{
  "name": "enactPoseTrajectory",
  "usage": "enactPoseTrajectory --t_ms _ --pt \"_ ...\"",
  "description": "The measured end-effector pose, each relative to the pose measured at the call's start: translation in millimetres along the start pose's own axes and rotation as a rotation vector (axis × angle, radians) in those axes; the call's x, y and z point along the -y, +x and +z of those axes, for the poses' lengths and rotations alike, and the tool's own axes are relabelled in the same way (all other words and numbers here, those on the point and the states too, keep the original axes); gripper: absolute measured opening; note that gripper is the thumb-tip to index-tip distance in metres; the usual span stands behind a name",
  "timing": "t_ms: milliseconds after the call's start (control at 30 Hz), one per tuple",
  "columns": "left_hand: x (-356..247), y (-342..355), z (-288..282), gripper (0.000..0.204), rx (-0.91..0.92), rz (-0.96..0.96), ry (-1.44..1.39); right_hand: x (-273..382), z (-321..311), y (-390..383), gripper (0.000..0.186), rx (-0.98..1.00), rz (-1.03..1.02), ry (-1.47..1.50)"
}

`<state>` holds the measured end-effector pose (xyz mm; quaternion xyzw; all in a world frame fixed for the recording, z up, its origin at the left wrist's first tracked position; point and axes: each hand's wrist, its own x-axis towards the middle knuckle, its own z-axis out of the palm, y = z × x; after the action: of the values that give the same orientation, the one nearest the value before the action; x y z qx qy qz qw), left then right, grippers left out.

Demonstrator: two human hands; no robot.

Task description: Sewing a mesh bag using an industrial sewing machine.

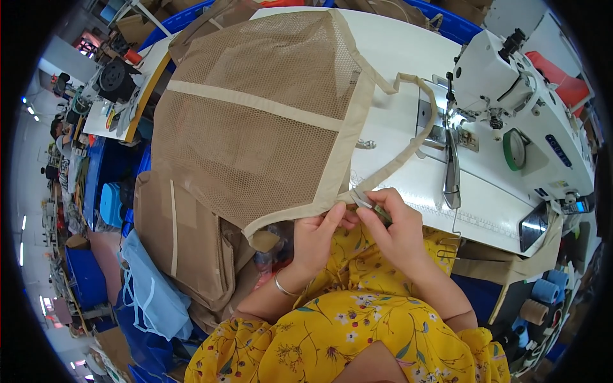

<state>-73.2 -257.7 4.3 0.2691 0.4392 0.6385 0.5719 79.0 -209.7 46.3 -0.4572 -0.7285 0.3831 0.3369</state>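
A brown mesh piece (255,83) with beige binding and a beige strap (418,137) spreads over the white sewing table and down toward my lap. My left hand (315,239) pinches its bound edge near the lower corner, where the strap joins. Close beside it, my right hand (399,233) is closed around small thread snips (362,200). Their metal blades point at the binding by my left fingertips, and a greenish part shows between my right fingers. Whether the blades touch a thread is too small to tell.
A white sewing machine (491,83) stands at the right, with green tape (514,149) on it. A phone (534,226) lies at the table's right edge. Folded brown pieces (185,236) and a light blue bag (153,287) are at the left. Thread spools (544,291) sit lower right.
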Motion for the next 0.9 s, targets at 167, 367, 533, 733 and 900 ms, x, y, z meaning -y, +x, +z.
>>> enactPoseTrajectory --t_ms 167,367,533,733,900 --pt "3.3 0.6 -3.1 0.021 0.016 0.01 0.02 -4.3 3.0 1.3 0.025 -0.02 -0.07 -0.004" --pt "2.2 0.0 -2.2 0.023 0.02 0.007 0.027 -5.9 4.2 4.0 0.022 -0.008 -0.008 0.056" --pt "-2.9 -0.2 0.9 0.023 0.026 -0.021 0.008 -13.3 -2.9 0.4 0.02 -0.018 0.206 0.368" --pt "2.5 -1.1 -5.0 0.023 0.034 -0.003 0.016 -0.6 -4.4 2.9 0.025 0.084 0.089 0.101" --pt "-1.1 0.5 -4.1 0.023 0.06 -0.005 0.047 -15.3 3.0 2.5 0.029 0.015 0.067 0.194"
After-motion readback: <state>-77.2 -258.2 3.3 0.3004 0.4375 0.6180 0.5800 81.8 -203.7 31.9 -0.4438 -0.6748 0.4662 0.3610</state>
